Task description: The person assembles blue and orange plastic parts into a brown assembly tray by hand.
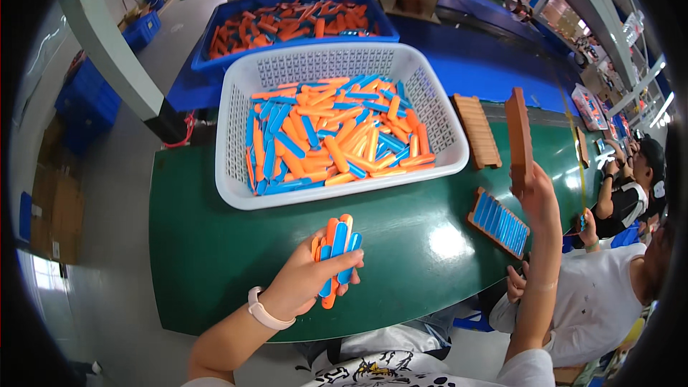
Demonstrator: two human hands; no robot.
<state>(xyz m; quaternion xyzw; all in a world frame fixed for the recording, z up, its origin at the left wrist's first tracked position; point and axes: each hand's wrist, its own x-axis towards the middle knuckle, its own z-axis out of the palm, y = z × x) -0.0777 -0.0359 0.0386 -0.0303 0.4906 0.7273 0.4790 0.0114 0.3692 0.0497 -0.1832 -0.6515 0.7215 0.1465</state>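
Observation:
My left hand [301,279] is closed round a bunch of several flat, round-ended plastic strips [338,249], orange and blue, above the near part of the green table. Raised at the right, my right hand [536,193] grips the lower end of a brown ridged tray [519,132], which stands on end in the air. Below and left of that hand, a second brown tray [499,223] lies on the table with blue strips set side by side in its slots. Beyond my left hand is a light grey plastic basket [344,198] filled with loose orange and blue strips [337,129].
Another brown ridged tray [476,131] lies right of the basket. Behind it stands a blue bin [301,46] of orange-red pieces. The green table [208,258] meets a blue surface [502,72]. A co-worker in white [602,301] sits close on the right. A pillar [115,50] rises at left.

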